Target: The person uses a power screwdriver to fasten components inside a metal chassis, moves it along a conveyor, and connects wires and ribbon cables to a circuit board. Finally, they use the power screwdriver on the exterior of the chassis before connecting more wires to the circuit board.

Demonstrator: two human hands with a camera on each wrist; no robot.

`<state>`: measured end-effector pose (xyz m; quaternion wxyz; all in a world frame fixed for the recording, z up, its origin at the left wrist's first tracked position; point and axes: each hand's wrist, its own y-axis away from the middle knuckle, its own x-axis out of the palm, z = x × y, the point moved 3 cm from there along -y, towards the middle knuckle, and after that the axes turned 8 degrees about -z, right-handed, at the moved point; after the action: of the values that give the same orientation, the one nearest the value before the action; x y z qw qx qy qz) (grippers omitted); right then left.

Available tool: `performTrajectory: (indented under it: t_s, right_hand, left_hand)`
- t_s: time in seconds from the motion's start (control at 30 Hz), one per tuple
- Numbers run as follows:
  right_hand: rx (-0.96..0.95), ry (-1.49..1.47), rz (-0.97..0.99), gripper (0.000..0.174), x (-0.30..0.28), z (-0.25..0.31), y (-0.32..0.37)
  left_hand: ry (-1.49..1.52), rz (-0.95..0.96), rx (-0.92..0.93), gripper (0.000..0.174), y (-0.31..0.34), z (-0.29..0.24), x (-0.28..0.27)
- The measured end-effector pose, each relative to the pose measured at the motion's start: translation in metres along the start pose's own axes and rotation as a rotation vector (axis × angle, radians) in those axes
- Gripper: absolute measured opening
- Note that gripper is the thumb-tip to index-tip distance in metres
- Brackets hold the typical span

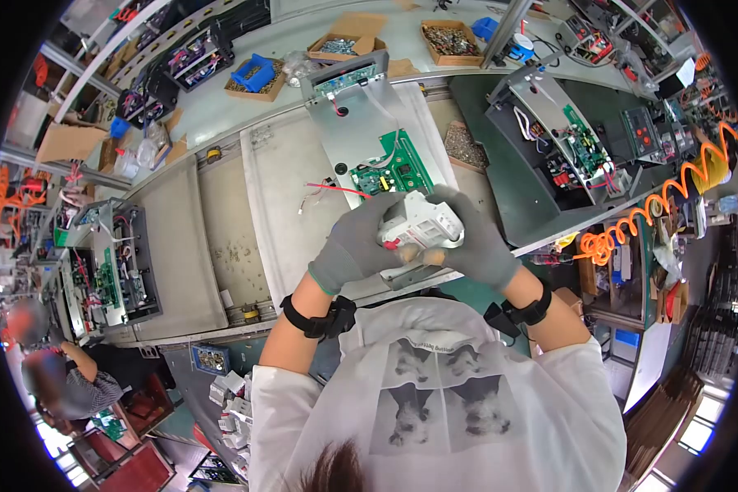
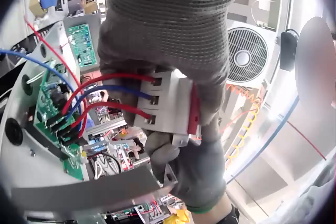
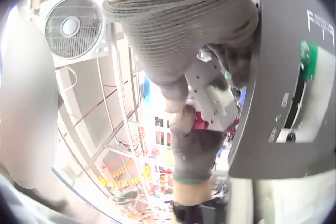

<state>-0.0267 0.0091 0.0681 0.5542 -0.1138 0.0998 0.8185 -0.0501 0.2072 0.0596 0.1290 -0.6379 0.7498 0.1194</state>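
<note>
A white circuit breaker (image 1: 422, 223) with a red part is held up between two grey-gloved hands, over the front end of a metal chassis (image 1: 353, 135). My left hand (image 1: 357, 246) grips its left side, with the thumb bent in underneath. From the other side my right hand (image 1: 480, 246) holds it, bare fingertips showing below the breaker. Red and blue wires (image 2: 113, 88) enter the breaker's terminals in the left wrist view and lead back to the green circuit board (image 1: 406, 164) on the chassis. The chassis's grey end panel (image 3: 273, 92) stands close beside my right hand.
More chassis units stand on the bench, one at right (image 1: 549, 135) and one at far left (image 1: 111, 271). Cardboard boxes of small parts (image 1: 451, 41) line the back. An orange coiled hose (image 1: 656, 197) hangs at right. Another person (image 1: 66, 373) is at lower left.
</note>
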Motion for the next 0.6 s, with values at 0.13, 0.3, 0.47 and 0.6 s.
performTrajectory:
  t_s: [0.13, 0.3, 0.47, 0.6]
  right_hand:
    - [-0.132, 0.631, 0.079, 0.077, -0.034, -0.007, 0.01]
    - [0.03, 0.223, 0.087, 0.061, -0.043, -0.049, 0.028]
    - [0.094, 0.216, -0.039, 0.039, -0.029, -0.078, 0.027]
    - [0.092, 0.135, 0.012, 0.033, -0.029, -0.08, 0.028]
  left_hand:
    - [-0.549, 0.038, 0.116, 0.07, -0.002, 0.015, 0.019]
    - [-0.572, 0.132, 0.233, 0.059, 0.003, 0.025, 0.029]
    - [-0.545, 0.087, 0.371, 0.061, -0.003, 0.024, 0.037]
    - [-0.647, 0.174, 0.252, 0.064, -0.009, 0.031, 0.052]
